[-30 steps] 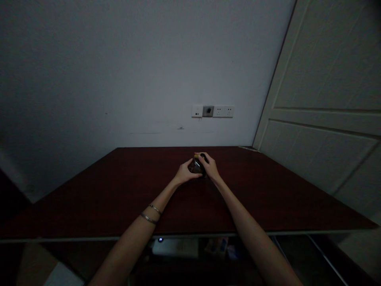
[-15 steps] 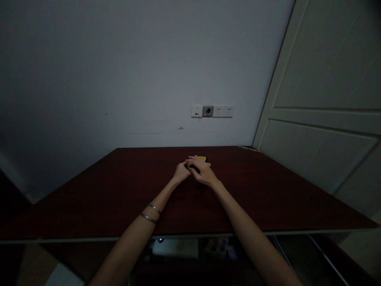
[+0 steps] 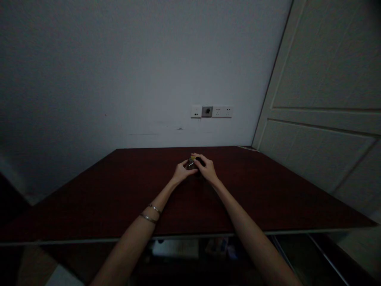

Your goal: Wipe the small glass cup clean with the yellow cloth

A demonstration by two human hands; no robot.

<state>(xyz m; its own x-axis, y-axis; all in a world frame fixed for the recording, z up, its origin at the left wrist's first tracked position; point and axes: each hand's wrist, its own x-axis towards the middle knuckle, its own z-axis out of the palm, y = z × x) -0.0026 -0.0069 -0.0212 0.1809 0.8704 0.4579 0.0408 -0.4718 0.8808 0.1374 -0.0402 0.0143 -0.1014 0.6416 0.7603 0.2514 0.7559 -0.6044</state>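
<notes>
Right now my left hand (image 3: 185,173) and right hand (image 3: 206,168) are closed together around a small dark glossy object (image 3: 190,163)! It's tucked between my fingers, out over the dark red tabletop (image 3: 125,190).

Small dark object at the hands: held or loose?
Held: the left hand and right hand cup the small dark object from either side. Whether it touches the dark red table, cannot tell.

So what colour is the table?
The table is dark reddish brown, best seen in the head view.
</notes>
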